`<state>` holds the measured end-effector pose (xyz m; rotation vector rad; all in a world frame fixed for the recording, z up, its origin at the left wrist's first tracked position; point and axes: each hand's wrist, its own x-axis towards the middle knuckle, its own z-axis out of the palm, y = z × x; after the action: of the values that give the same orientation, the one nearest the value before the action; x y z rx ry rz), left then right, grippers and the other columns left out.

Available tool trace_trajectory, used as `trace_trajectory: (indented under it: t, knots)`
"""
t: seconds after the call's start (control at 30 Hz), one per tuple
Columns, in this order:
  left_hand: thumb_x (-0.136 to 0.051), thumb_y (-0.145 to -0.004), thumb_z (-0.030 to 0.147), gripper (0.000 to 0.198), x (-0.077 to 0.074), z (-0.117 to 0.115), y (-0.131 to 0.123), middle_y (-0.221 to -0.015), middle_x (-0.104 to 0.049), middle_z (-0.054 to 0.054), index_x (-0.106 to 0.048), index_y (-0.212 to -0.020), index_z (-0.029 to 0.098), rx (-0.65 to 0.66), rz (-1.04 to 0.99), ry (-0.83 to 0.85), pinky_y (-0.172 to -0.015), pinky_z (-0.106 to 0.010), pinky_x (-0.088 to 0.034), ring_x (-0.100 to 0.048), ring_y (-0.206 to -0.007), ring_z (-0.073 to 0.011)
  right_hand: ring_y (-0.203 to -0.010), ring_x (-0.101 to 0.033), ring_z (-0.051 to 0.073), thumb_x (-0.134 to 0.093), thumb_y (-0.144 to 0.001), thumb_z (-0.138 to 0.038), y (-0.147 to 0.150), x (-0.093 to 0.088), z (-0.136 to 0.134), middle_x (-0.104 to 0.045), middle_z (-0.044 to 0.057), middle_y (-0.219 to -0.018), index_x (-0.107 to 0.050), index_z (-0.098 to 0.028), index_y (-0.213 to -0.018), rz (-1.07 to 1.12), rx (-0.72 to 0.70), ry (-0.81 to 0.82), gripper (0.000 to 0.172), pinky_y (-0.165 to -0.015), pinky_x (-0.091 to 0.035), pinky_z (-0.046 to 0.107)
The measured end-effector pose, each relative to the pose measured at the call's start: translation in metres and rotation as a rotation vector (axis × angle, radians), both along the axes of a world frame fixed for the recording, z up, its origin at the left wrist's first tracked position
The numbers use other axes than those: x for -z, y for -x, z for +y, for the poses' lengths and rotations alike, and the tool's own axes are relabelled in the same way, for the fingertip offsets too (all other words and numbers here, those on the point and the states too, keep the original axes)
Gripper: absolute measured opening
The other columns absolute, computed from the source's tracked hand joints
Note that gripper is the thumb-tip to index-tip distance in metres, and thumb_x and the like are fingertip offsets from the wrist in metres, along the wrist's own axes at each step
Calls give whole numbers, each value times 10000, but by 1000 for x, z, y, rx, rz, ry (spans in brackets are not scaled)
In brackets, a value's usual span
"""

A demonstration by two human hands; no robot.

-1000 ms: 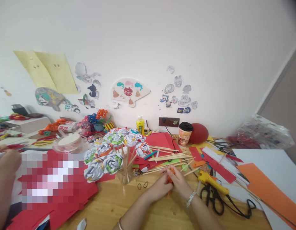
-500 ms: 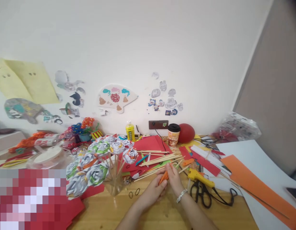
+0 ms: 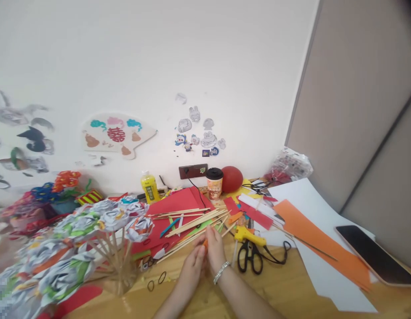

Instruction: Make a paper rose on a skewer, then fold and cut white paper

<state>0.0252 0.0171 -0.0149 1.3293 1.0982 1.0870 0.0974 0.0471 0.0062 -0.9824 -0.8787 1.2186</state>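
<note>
My left hand (image 3: 193, 262) and my right hand (image 3: 214, 248) are pressed together above the near part of the table, fingers closed. A small piece of folded orange paper (image 3: 205, 243) shows between them; most of it is hidden by the fingers. A silvery bracelet (image 3: 221, 272) circles my right wrist. Just beyond the hands lie several thin wooden sticks (image 3: 192, 225) on red paper (image 3: 177, 202). To the right of my right hand are a yellow glue gun (image 3: 250, 235) and black-handled scissors (image 3: 250, 258).
At left, paper flowers (image 3: 107, 217) on sticks stand in a clear container (image 3: 120, 281). Two black rubber bands (image 3: 162, 278) lie nearby. A lidded cup (image 3: 214, 185), yellow bottle (image 3: 149, 188) and red balloon (image 3: 232, 178) line the wall. White sheets, orange paper (image 3: 305, 232) and a phone (image 3: 374, 254) lie right.
The view has turned right, so the table's things appear farther left and the whole phone shows. My hands remain together, and less of the orange paper is visible between them.
</note>
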Motion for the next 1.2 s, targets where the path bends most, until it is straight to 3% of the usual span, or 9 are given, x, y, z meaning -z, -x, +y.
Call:
trace_trajectory:
  t: [0.07, 0.23, 0.3, 0.43, 0.63, 0.73, 0.97, 1.1, 1.2]
  knots:
    - [-361, -803, 515, 502, -4, 3, 3, -1075, -623, -109, -573, -1042, 128, 11, 99, -48, -850, -317, -434, -571, -981, -217, -423, -513, 149, -378, -799, -486, -2, 1, 4, -547, -15, -450, -448, -214, -618, -21, 2, -7, 334, -454, -419, 260]
    - [-190, -871, 372, 458, -25, 31, 27, -1011, -653, -99, -561, -1018, 148, -100, 897, -304, -819, -288, -436, -588, -938, -189, -703, -585, 162, -453, -774, -440, -12, 2, 11, -625, 27, -738, -490, -197, -766, -113, 23, -86, 246, -661, -457, 268]
    - [-164, -876, 352, 455, -34, 50, 44, -926, -663, -114, -556, -975, 141, -179, 1011, -282, -753, -322, -447, -608, -853, -215, -771, -578, 161, -453, -780, -421, -14, 4, 13, -618, 40, -837, -491, -197, -830, -156, 32, -117, 232, -719, -448, 274]
    - [-188, -884, 330, 398, -48, 93, 73, -794, -650, -114, -539, -923, 146, -287, 1265, -242, -624, -329, -432, -619, -715, -234, -764, -564, 169, -492, -767, -370, -15, 13, 16, -592, 27, -797, -508, -201, -817, -250, 47, -146, 177, -736, -432, 285]
    - [-385, -869, 323, 259, -47, 128, 78, -892, -615, -67, -544, -950, 135, -127, 1519, -396, -715, -342, -436, -585, -810, -183, -735, -560, 165, -486, -769, -306, -18, 25, 24, -589, 17, -768, -512, -202, -802, -354, 79, -164, 112, -712, -430, 280]
    - [-437, -853, 327, 249, -43, 130, 78, -901, -598, -48, -554, -960, 135, -98, 1605, -441, -743, -371, -440, -567, -823, -173, -740, -564, 166, -473, -774, -286, -23, 26, 27, -595, 21, -787, -506, -204, -820, -398, 97, -164, 100, -709, -434, 284]
    - [-399, -826, 423, 510, -43, 121, 73, -1018, -558, -220, -450, -1202, 83, -240, 1697, -518, -775, -483, -373, -509, -946, -350, -757, -573, 188, -459, -756, -207, -22, 19, 21, -601, 41, -789, -520, -196, -826, -536, 87, -176, 93, -699, -438, 305]
    - [-388, -807, 493, 677, -47, 110, 62, -1136, -502, -260, -295, -1317, 58, -315, 1685, -564, -872, -546, -281, -443, -1055, -391, -707, -575, 180, -447, -762, -193, -26, -1, 15, -606, 35, -791, -536, -201, -852, -622, 68, -227, 126, -665, -442, 296]
    - [-408, -802, 486, 680, -45, 88, 48, -1244, -439, -266, -313, -1314, 49, -308, 1658, -610, -949, -558, -193, -341, -1172, -402, -770, -564, 193, -437, -781, -206, -49, -23, 12, -608, 43, -855, -545, -208, -897, -680, 108, -273, 159, -719, -424, 313]
